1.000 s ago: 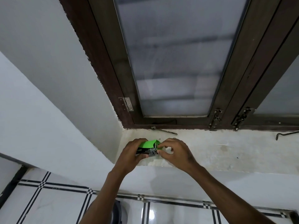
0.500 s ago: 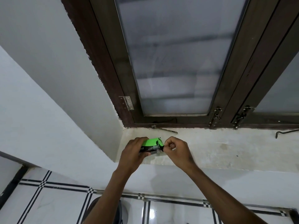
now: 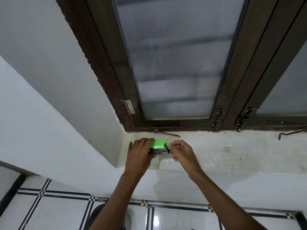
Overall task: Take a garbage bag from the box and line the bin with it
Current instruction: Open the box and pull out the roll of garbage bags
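Up on the window sill [image 3: 216, 151], the left hand [image 3: 139, 151] is clasping a small green box [image 3: 158, 145] while the right hand [image 3: 181, 151] is pinching at its torn end, fingers [image 3: 173, 144] touching the flap. Light, crushable card, it is probably best gripped by its sides; no bag is showing yet.

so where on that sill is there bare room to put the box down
The window sill is bare right of the right hand, up to the hook. Its left corner is crowded: the left hand, the green box and the stay rod.
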`<state>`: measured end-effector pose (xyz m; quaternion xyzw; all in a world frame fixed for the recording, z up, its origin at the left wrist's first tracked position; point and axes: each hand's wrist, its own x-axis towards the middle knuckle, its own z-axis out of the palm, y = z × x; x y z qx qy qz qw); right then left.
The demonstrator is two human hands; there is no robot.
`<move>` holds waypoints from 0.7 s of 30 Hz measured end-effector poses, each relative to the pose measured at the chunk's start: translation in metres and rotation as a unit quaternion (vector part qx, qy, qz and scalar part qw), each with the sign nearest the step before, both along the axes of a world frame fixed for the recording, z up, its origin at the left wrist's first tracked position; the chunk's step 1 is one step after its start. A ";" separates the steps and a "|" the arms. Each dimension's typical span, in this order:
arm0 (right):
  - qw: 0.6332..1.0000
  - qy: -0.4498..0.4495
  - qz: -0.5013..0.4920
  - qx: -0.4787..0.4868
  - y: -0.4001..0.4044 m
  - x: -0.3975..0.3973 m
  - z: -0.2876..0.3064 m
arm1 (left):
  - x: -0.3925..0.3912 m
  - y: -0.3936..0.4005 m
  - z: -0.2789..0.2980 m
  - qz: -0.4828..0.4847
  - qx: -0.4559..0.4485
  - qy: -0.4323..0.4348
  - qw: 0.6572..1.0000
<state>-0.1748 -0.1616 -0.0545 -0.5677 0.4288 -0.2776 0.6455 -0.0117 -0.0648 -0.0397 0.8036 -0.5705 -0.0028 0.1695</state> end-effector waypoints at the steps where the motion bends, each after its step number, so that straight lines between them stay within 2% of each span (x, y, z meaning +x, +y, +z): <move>1: 1.000 0.003 0.014 -0.004 -0.002 0.000 0.001 | -0.001 -0.001 0.002 0.000 0.004 -0.005 1.000; 4: 1.000 0.004 0.019 -0.018 -0.010 0.001 0.001 | -0.002 -0.002 0.006 0.003 0.015 -0.023 1.000; 8: 0.996 0.040 -0.066 -0.032 -0.019 -0.006 -0.006 | 0.003 0.001 0.011 0.008 0.016 -0.016 1.000; 11: 0.972 0.149 -0.061 -0.173 -0.012 -0.005 -0.010 | 0.001 -0.002 0.016 -0.021 0.029 -0.032 0.999; 12: 0.961 0.160 -0.060 -0.216 -0.009 -0.003 -0.009 | 0.000 -0.004 0.018 -0.025 0.028 -0.039 0.999; 14: 0.958 0.132 -0.071 -0.242 -0.006 -0.002 -0.007 | -0.002 -0.009 0.023 -0.026 0.025 -0.054 0.998; 17: 0.984 0.062 -0.065 -0.151 -0.006 -0.004 -0.005 | -0.002 -0.013 0.028 -0.030 0.027 -0.073 0.996; 19: 0.995 0.044 -0.028 -0.089 -0.008 -0.006 -0.007 | -0.002 -0.015 0.030 -0.031 0.027 -0.073 0.996; 21: 0.997 0.036 0.002 -0.067 -0.009 -0.009 -0.011 | -0.004 -0.018 0.031 -0.039 0.028 -0.074 0.996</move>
